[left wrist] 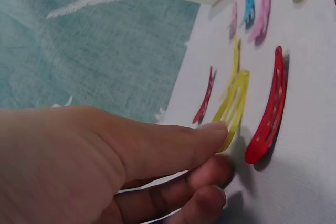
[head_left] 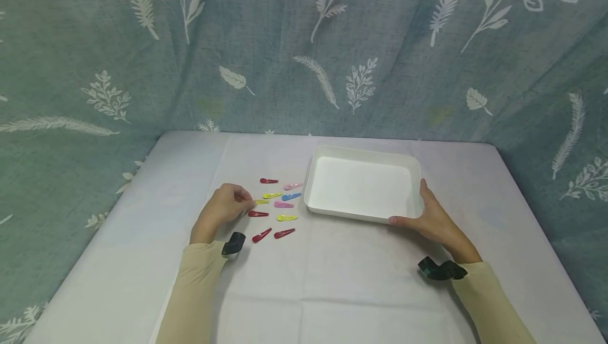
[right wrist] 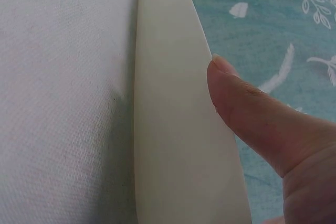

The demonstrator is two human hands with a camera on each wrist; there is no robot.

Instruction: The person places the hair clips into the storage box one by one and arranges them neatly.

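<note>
Head view: left hand (head_left: pixel 225 204) pinches a yellow hair clip (head_left: pixel 263 202); right hand (head_left: pixel 431 218) spans a corner of a white tray (head_left: pixel 363 183)

From left to right, with twelve o'clock pointing away from the person: the left hand is narrowed to a pinch, thumb and fingertips on one end of the yellow clip, which points out from them at about three o'clock. Whether the clip is fully off the white cloth (head_left: pixel 351 280) is hard to tell. It should be very light, thin and springy, stiff along its length, and a little slippery, as its coating looks smooth. The broader end, where the thumb seems to sit, is likely the surest hold; a hard squeeze in the middle might flex it. In the left wrist view it is bright yellow, a long slotted teardrop.

Just beyond it lie the rest, flat, so best lifted by an edge: four red clips (head_left: pixel 258 214), two pink clips (head_left: pixel 284 204), one blue clip (head_left: pixel 292 196) and two other yellow clips (head_left: pixel 287 218).

Between two and three o'clock from the clips sits the tray, shallow, rectangular and round-cornered. It looks stiff and fairly light, easiest held by its walls. At its four o'clock corner the right hand is spread wide, thumb on the near wall, fingers along the right side.
</note>
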